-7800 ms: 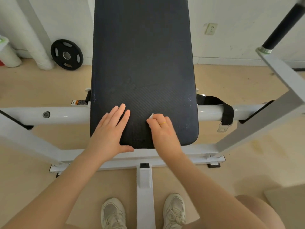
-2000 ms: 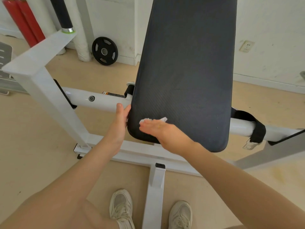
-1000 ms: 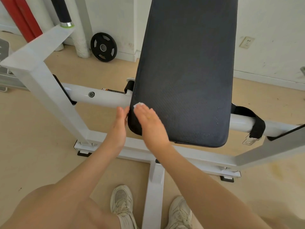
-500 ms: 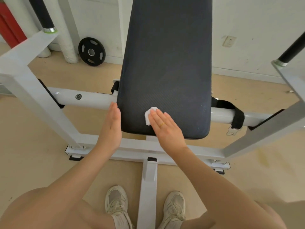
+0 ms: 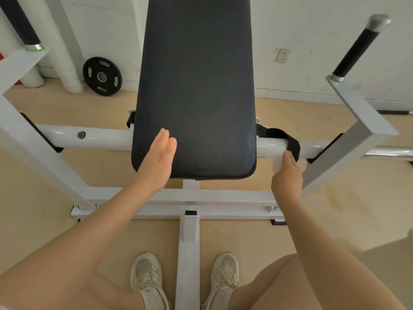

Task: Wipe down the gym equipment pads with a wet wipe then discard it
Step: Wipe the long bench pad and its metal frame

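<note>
While the left hand [image 5: 157, 163] lies flat, fingers straight, on the pad [image 5: 196, 86] at its 7 o'clock corner, the right hand [image 5: 287, 173] holds the wet wipe [image 5: 277, 161], fingers seemingly curled round it, off the pad's 4 o'clock edge. The wipe, blurred here, looks limp, light and damp: best bunched under the fingertips. The pad is likely firm and faintly textured.

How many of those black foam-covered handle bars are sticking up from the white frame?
2. One black foam-covered handle bar rises at the upper left; the other slants up at the upper right, each from a white frame arm. More may lie out of view.
</note>
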A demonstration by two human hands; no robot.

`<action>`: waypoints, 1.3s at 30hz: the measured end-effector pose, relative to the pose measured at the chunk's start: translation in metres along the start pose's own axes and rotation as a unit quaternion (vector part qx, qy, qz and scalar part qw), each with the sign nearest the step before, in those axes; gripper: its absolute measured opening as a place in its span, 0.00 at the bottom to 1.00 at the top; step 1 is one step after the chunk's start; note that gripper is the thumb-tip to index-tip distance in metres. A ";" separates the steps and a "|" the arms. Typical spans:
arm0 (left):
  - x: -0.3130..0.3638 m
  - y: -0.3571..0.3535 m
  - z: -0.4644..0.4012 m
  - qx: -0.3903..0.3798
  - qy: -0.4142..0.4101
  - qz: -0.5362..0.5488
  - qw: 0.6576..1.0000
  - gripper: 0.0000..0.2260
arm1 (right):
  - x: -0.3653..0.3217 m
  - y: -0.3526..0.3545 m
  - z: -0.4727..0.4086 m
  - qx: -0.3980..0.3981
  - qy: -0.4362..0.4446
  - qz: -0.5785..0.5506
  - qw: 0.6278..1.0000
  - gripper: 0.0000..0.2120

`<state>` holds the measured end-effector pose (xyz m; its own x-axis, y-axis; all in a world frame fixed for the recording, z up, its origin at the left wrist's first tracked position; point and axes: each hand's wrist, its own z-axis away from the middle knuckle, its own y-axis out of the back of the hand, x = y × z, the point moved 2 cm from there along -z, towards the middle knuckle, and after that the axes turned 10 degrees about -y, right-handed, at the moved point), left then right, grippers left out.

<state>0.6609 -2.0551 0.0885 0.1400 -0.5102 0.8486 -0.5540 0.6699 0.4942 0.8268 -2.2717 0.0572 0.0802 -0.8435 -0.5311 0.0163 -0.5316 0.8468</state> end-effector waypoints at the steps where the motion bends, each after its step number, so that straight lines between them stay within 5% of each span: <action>1: 0.004 0.001 -0.009 0.000 -0.006 -0.008 1.000 0.23 | -0.016 0.008 0.000 -0.016 0.000 -0.032 0.999 0.32; 6: 0.036 0.005 -0.060 -0.006 -0.078 -0.053 0.995 0.21 | -0.099 0.022 -0.008 -0.100 0.145 -0.224 0.959 0.16; 11: 0.039 0.012 -0.128 -0.034 -0.092 0.064 0.993 0.16 | -0.182 -0.003 -0.058 -0.152 0.208 -0.300 0.918 0.12; 18: 0.039 0.063 -0.207 0.018 0.052 0.163 0.985 0.06 | -0.281 -0.007 -0.105 -0.372 0.033 -0.336 0.865 0.11; 20: 0.055 0.082 -0.221 0.005 0.085 0.162 0.983 0.06 | -0.306 0.010 -0.106 -0.436 -0.033 -0.344 0.831 0.07; 24: 0.107 0.124 -0.249 0.019 0.144 0.161 0.976 0.06 | -0.359 0.053 -0.101 -0.535 -0.091 -0.411 0.733 0.22; 28: 0.151 0.177 -0.268 0.013 0.200 0.198 0.959 0.06 | -0.423 0.102 -0.098 -0.507 -0.095 -0.341 0.786 0.09; 30: 0.165 0.202 -0.274 0.025 0.236 0.227 0.945 0.07 | -0.448 0.116 -0.100 -0.532 -0.117 -0.334 0.769 0.05; 34: 0.173 0.220 -0.289 0.029 0.288 0.263 0.920 0.13 | -0.469 0.113 -0.111 -0.520 -0.172 -0.265 0.794 0.09; 39: 0.156 0.201 -0.325 0.090 0.330 0.279 0.897 0.12 | -0.462 0.104 -0.166 -0.557 -0.163 -0.337 0.741 0.07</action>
<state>0.8385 -1.8249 0.3820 0.2227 0.3490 0.9103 -0.8039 0.5940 -0.0311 0.9567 -1.9243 0.3952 -0.5627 -0.4850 -0.6694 0.7707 -0.6006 -0.2128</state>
